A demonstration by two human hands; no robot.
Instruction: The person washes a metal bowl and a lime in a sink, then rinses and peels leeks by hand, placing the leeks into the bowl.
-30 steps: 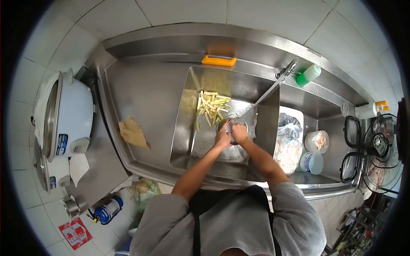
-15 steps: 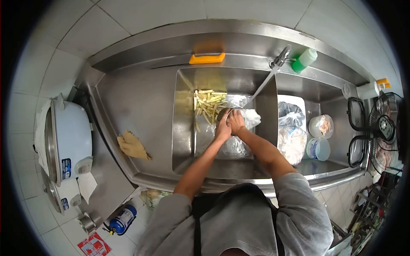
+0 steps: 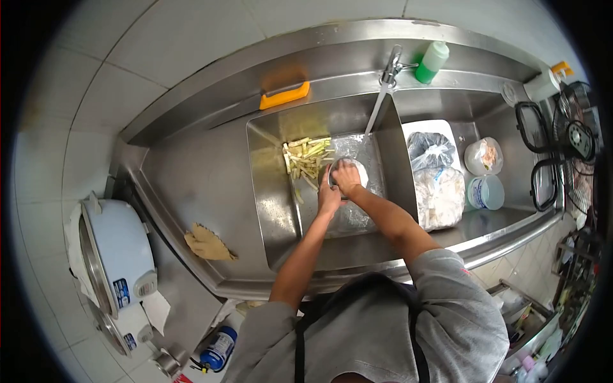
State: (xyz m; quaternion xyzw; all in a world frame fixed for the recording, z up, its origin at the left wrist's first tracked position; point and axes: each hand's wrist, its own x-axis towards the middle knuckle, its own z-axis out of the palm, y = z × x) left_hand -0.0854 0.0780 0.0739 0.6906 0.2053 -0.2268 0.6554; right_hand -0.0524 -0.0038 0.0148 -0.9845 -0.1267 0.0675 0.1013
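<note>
Currently your hands hold a small round bowl [image 3: 345, 173] in the sink [image 3: 274, 210], under the tap [image 3: 388, 70]. Your left hand [image 3: 328, 196] grips its near rim; your right hand [image 3: 347, 176] is pressed inside it. Cut vegetable strips [image 3: 305, 158] lie just beside. Bags [image 3: 437, 185] sit on the desk [image 3: 191, 172] right of the sink.

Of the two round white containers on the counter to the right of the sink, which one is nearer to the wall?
The clear-lidded container showing orange-pink contents is nearer the wall; the container with blue print sits closer to the counter's front edge.
</note>
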